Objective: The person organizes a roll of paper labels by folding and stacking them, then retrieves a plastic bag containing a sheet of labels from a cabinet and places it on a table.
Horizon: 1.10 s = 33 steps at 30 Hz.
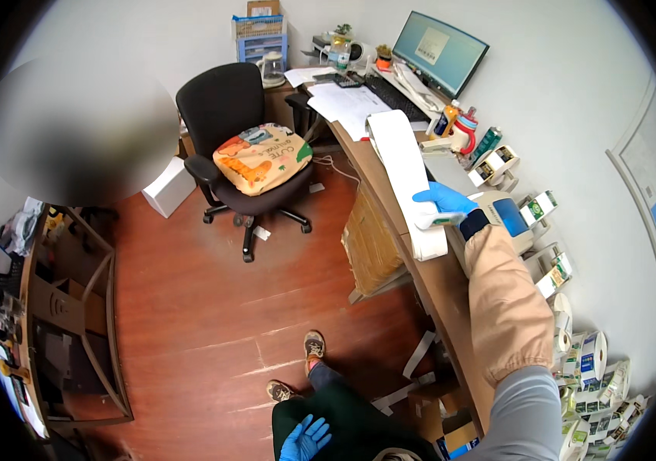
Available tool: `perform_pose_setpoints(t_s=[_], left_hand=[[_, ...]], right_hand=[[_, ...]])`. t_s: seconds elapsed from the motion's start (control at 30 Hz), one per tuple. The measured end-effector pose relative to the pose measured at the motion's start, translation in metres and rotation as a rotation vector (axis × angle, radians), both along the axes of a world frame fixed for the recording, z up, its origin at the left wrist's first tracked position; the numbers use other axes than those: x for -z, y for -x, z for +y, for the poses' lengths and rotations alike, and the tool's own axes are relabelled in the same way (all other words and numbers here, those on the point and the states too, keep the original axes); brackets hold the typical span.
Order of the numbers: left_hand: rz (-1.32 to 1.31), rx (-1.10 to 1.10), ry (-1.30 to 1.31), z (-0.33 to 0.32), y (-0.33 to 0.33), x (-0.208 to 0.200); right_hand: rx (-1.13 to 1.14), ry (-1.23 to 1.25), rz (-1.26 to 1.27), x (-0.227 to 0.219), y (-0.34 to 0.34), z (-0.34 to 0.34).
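Brown desk (451,298); white strip (401,157) beneath fingers (424,196) of right hand (451,201), grip unclear; left hand (305,440) loosely open

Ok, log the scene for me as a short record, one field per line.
Right hand: blue-gloved, at a white paper strip; grip unclear
Left hand: blue-gloved, fingers loosely open, nothing visible in it
Near right hand: white-and-blue machine
Monitor: lit, above the desk
Chair: black, patterned cushion on seat
Rolls: clustered at the picture's lower right
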State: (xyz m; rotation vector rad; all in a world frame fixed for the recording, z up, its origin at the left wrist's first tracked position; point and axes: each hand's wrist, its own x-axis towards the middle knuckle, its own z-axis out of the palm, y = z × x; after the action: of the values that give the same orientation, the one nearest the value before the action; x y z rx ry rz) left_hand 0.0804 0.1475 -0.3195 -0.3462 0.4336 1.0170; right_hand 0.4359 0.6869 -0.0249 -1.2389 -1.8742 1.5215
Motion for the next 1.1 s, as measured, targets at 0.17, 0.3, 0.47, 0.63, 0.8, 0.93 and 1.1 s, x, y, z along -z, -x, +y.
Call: perform_pose_setpoints(t_s=[0.17, 0.3, 0.47, 0.63, 0.8, 0.93, 1.1], left_hand=[[0.021, 0.031, 0.018, 0.013, -0.009, -0.008], [0.022, 0.062, 0.017, 0.021, -0.010, -0.015], [0.058, 0.035, 0.013, 0.021, -0.009, -0.016], [0.014, 0.037, 0.024, 0.021, -0.009, -0.009], [0.015, 0.005, 0.030, 0.023, -0.009, -0.012], [0.016, 0.022, 0.027, 0.029, -0.006, -0.013], [0.026, 0.014, 0.051, 0.034, -0.006, -0.021]], right_hand=[[0.078, 0.762, 0.737, 0.143, -0.105, 0.038], [0.087, 0.733, 0.525, 0.162, -0.118, 0.045], [0.394, -0.224, -0.879, 0.115, -0.042, 0.025], [0.523, -0.301, -1.151, 0.063, -0.032, -0.002], [0.263, -0.646, -1.231, -0.032, 0.028, 0.003], [0.222, -1.064, -0.961, -0.020, 0.063, 0.068], [0.342, -1.236, -1.054, 0.059, 0.066, 0.134]])
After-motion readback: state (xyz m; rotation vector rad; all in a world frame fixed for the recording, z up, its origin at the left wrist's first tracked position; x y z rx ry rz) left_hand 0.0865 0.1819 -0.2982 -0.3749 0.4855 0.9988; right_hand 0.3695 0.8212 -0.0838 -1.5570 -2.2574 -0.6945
